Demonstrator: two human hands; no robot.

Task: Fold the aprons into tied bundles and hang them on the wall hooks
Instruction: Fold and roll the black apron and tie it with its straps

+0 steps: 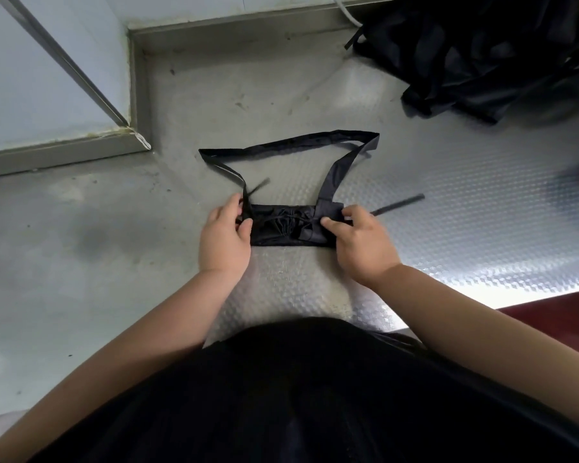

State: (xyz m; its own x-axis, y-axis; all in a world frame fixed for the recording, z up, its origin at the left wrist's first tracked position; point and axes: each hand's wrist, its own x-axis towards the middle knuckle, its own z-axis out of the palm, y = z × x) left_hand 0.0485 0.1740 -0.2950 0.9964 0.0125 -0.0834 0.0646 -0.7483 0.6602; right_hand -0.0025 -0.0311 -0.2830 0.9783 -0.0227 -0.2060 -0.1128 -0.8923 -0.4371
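A black apron, folded into a small bundle, lies in the middle of the metal desk, just in front of the person's dark-clothed body. Its strap loop lies flat on the desk on the far side.

The left grip is clenched at the bundle's left end, thumb and fingers pinching the loop's left leg where it comes down to the cloth. A short tie end sticks out above that hand, blurred. The right grip pinches the bundle's right end between thumb and forefinger. A thin tie runs out from under its fingers to the right, and whether they catch the tie as well as the cloth is hard to tell. Cords cross the bundle's gathered middle; black on black, any knot is unreadable.

At the far right a pile of black cloth is cut off by the frame edge. A white cable disappears behind it.
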